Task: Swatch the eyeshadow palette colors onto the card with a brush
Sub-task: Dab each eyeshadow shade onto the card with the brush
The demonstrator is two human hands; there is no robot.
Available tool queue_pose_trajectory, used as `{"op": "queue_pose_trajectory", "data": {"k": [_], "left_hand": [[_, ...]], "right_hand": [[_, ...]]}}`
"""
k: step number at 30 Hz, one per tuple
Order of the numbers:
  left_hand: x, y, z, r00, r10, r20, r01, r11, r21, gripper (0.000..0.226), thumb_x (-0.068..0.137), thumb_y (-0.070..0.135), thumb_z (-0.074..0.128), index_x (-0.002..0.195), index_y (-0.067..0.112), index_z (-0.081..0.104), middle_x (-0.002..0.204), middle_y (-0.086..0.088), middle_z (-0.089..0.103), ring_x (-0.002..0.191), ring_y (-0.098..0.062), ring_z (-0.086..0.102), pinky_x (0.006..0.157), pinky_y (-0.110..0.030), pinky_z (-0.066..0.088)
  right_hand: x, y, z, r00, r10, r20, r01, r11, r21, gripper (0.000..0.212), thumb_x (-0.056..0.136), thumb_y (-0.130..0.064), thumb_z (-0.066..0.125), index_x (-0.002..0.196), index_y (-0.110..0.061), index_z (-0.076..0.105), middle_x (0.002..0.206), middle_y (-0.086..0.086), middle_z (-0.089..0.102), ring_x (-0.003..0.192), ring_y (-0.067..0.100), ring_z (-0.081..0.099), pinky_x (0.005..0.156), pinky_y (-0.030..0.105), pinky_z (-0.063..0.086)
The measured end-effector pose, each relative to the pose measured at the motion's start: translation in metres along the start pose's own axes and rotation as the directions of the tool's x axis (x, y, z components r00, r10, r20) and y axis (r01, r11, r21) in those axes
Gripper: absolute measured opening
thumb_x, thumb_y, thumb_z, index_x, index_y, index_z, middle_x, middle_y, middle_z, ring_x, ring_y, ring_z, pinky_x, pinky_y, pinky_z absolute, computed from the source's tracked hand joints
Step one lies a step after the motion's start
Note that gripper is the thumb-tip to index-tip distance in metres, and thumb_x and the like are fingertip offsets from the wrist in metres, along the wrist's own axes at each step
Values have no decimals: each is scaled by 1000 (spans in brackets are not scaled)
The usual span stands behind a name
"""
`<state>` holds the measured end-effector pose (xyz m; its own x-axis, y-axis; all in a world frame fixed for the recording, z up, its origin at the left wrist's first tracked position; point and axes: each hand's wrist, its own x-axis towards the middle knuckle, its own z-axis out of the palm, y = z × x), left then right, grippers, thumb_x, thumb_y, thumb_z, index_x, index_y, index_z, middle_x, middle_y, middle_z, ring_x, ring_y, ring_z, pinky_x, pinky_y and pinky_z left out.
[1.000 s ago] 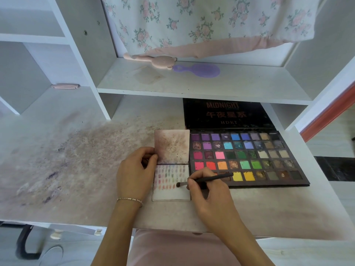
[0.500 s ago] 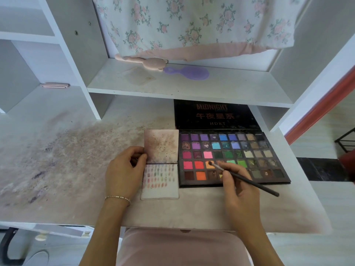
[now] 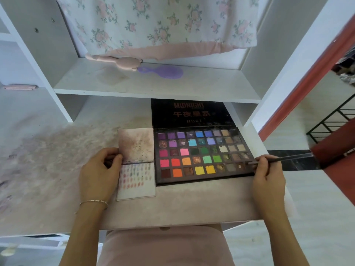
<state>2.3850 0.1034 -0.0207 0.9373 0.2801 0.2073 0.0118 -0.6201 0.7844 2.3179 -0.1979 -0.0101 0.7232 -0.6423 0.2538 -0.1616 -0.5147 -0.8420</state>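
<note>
An open eyeshadow palette (image 3: 201,154) with many coloured pans lies on the desk, its black lid up at the back. Just left of it lies a folded white card (image 3: 137,181) with rows of small colour swatches on its lower half. My left hand (image 3: 99,175) holds the card's left edge at the fold, thumb on the card. My right hand (image 3: 268,175) pinches a thin dark brush (image 3: 284,158) at the palette's right end. The brush tip touches a pan in the lower right rows, and the handle points right.
The desk top (image 3: 48,169) is stained with powder on the left. A white shelf (image 3: 153,87) above carries a pink object (image 3: 123,62) and a purple hairbrush (image 3: 163,72). A floral cloth (image 3: 153,25) hangs behind. The desk's right edge lies just beyond my right hand.
My right hand took the brush off the card, touched a pan in the palette's lower middle, then moved to the palette's right end. My left hand kept holding the card.
</note>
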Motion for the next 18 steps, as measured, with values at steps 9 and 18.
{"op": "queue_pose_trajectory", "data": {"k": [9, 18], "left_hand": [[-2, 2, 0, 1000, 11, -3, -11, 1000, 27, 11, 84, 12, 60, 92, 15, 67, 77, 5, 59, 72, -14, 53, 64, -24, 34], [-3, 4, -1, 1000, 11, 7, -11, 1000, 13, 10, 83, 11, 60, 91, 15, 66, 77, 4, 59, 72, -16, 53, 67, -25, 35]], "right_hand": [[0, 3, 2, 992, -101, 71, 105, 993, -52, 8, 95, -12, 43, 92, -19, 46, 78, -15, 47, 71, -11, 45, 57, 1, 36], [1, 7, 2, 991, -81, 103, 86, 995, -52, 7, 95, -13, 42, 94, -20, 45, 91, -2, 50, 81, 8, 44, 61, 7, 30]]}}
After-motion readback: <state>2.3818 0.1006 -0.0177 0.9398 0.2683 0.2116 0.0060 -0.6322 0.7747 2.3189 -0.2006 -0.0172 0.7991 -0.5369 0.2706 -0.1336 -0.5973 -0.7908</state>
